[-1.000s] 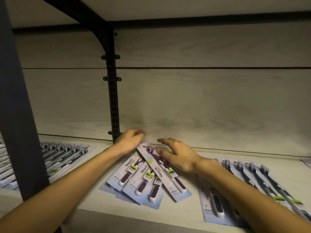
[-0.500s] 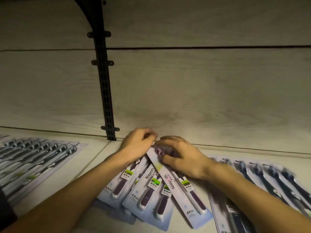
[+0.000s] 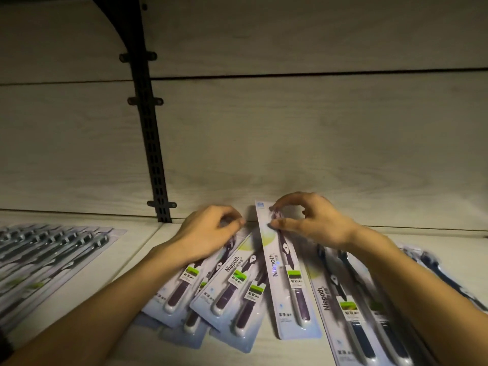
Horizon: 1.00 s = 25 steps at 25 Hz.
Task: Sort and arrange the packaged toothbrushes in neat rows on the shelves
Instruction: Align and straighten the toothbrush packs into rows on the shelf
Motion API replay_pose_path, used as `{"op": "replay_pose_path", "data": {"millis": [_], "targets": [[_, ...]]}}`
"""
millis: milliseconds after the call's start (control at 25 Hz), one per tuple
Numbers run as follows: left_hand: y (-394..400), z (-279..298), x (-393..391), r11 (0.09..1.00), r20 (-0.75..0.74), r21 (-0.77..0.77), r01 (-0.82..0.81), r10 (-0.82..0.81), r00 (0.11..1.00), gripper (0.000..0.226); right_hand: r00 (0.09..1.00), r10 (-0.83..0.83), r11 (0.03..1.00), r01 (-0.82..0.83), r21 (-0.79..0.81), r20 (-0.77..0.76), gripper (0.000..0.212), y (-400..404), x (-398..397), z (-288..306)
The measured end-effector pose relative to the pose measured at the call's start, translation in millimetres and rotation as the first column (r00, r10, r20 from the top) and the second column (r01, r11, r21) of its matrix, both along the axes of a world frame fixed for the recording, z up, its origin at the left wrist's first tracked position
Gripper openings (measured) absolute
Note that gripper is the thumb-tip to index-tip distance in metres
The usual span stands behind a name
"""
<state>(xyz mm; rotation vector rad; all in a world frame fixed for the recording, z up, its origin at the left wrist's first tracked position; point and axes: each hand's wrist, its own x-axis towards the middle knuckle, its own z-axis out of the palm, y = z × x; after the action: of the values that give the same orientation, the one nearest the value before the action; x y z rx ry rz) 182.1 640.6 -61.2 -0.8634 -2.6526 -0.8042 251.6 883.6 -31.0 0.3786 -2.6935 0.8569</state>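
Straightened, the single pack [image 3: 287, 276] is pinched by right hand [image 3: 314, 220]; left hand [image 3: 208, 233] seemingly presses overlapped packs [image 3: 227, 291].

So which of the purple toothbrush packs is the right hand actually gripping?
The narrow single-brush pack, standing apart right of the fanned pile. The right hand pinches its top end; the left hand rests on the overlapped ones.

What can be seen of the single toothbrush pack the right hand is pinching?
The toothbrush pack is a long, narrow pale blue card under clear plastic, printed "Niepoth", holding one dark purple brush with a green label. It lies flat on the shelf, head end near the back wall. The right hand pinches its top; its left edge overlaps neighbouring packs.
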Motion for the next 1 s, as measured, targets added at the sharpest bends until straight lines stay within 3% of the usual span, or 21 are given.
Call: {"op": "replay_pose_path", "data": {"millis": [120,280,400,600,1000], "targets": [[7,1,8,0.995,-0.067,-0.066,0.072,-0.077,0.995,0.031,0.986,0.023,0.999,-0.018,-0.033,0.164,0.035,8,4,8],[14,-6,14,0.94,-0.071,-0.284,0.19,-0.218,0.973,0.054,0.969,-0.131,0.962,0.072,0.265,0.211,0.037,19,7,11],[11,-7,13,0.894,-0.041,-0.394,0.214,-0.249,0.968,0.06,0.956,-0.205,0.934,0.126,0.334,0.211,0.039,22,7,10],[4,-4,7,0.905,-0.063,-0.397,0.149,-0.189,0.98,0.05,0.946,-0.243,0.904,0.14,0.404,0.216,0.042,21,11,15],[15,-2,21,0.909,-0.106,-0.35,0.225,-0.277,0.955,0.056,0.905,-0.274,0.887,0.107,0.448,0.326,0.047,14,17,18]]}}
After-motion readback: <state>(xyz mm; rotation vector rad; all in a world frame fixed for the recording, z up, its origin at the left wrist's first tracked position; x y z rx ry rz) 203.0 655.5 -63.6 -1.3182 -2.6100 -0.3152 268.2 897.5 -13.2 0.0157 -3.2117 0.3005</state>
